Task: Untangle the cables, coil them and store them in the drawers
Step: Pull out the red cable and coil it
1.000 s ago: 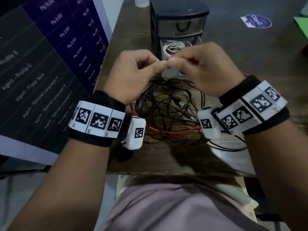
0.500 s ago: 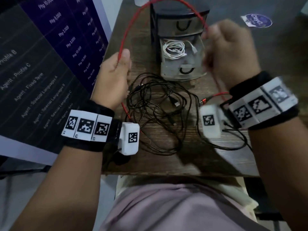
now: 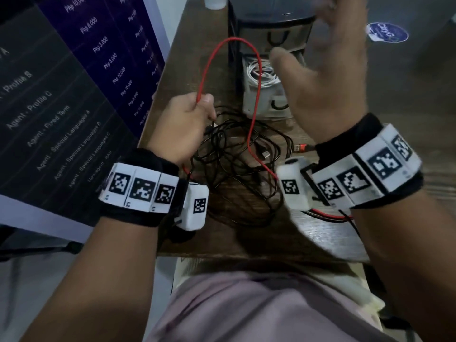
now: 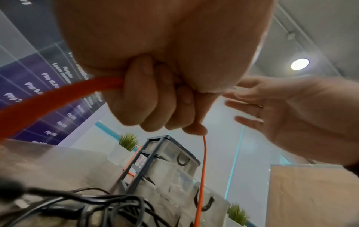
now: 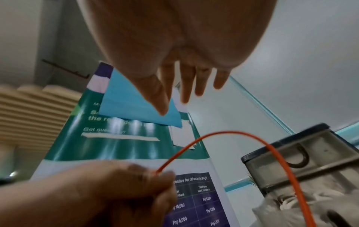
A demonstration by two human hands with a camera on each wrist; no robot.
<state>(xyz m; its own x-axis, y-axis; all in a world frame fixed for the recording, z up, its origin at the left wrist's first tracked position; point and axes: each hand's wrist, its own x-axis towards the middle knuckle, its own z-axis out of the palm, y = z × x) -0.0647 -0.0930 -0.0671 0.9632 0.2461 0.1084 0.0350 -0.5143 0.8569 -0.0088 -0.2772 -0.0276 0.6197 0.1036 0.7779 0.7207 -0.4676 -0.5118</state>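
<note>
Purple, the price board (image 3: 103, 53) stands along the left edge of the wooden table (image 3: 328, 238). Next to it the left hand (image 3: 183, 119) is closed in a fist, thumb and forefinger nipping the red cable (image 3: 209, 60); I'd guess that pinch serves as an anchor, so the slack can be drawn out and wound. From the pinch the cable rises in a tall arch and drops over the tangle of black cables (image 3: 237, 164) heaped mid-table. It is thin, springy and bright, holding its curve in the air. Its plug end (image 3: 299, 148) lies on the table just by the right wrist, and a further stretch shows beneath the right forearm. Behind the tangle sits the drawer unit (image 3: 271, 23), its middle drawer (image 3: 266, 104) pulled out with a coiled white cable (image 3: 261, 75) inside it, likely left open for the next coil. Farthest right, the right hand (image 3: 328, 77) is raised above the drawers, fingers spread and straight, gripping nothing.
</note>
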